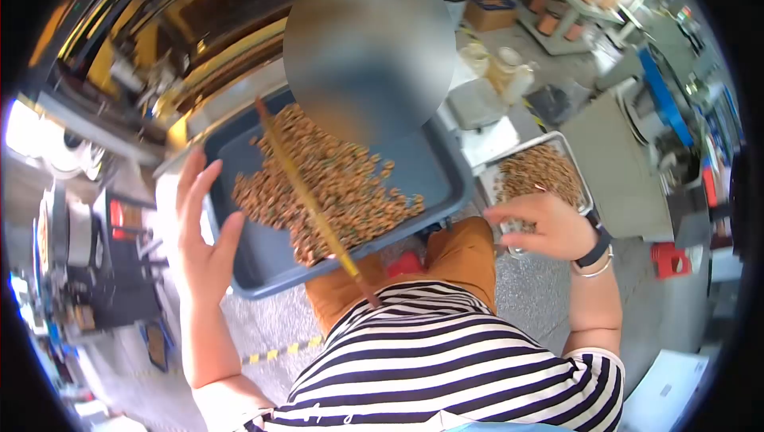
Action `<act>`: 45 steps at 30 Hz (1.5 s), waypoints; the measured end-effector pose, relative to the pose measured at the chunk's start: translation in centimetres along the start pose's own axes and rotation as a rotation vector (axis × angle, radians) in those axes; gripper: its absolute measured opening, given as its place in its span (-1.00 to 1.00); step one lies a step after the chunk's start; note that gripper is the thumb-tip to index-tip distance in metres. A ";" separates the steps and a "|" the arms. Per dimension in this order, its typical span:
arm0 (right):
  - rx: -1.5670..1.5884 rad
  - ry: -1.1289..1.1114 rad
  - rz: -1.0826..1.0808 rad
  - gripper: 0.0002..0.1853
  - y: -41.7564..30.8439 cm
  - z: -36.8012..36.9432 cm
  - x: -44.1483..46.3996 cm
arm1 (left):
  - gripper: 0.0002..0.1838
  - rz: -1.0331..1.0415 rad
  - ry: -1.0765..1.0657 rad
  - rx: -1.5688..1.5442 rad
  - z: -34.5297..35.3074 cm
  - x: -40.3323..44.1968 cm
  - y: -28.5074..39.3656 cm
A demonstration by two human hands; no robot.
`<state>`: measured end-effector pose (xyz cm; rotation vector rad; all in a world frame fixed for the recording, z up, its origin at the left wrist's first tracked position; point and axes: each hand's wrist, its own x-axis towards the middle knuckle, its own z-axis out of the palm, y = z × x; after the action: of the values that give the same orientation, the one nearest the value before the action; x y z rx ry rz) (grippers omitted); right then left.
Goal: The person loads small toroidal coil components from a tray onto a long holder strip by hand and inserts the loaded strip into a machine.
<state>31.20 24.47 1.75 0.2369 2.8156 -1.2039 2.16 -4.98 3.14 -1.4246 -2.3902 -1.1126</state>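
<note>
My left hand (200, 233), splayed, beside blue tray (422, 169), nine o'clock; my right hand (551, 225), half-open, over white tray (579, 173), six o'clock; both empty.

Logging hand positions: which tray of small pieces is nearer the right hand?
The white tray, close to the right hand; the larger blue tray lies farther from it, beside the left hand.

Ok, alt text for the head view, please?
A person's open left hand is beside a blue-grey tray of small brown pieces, with a yellowish strip crossing the view. The open right hand is at the near end of a smaller pale tray of similar pieces.
</note>
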 end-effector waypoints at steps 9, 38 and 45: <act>0.152 0.015 -0.139 -0.71 -3.3 0.1 11.3 | -0.54 -0.211 -0.288 0.131 0.9 -1.3 -4.1; -0.079 0.364 -0.178 -0.76 3.6 3.6 25.2 | -0.89 -0.347 -0.265 -0.241 7.1 8.8 -10.9; 0.444 0.274 0.067 -0.88 2.3 2.9 25.1 | -0.89 -0.402 -0.207 -0.476 9.0 10.2 -10.7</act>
<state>6.86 26.77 -5.00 0.5535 2.6785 -1.8997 -9.87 5.17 -4.09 -1.2490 -2.7690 -1.8121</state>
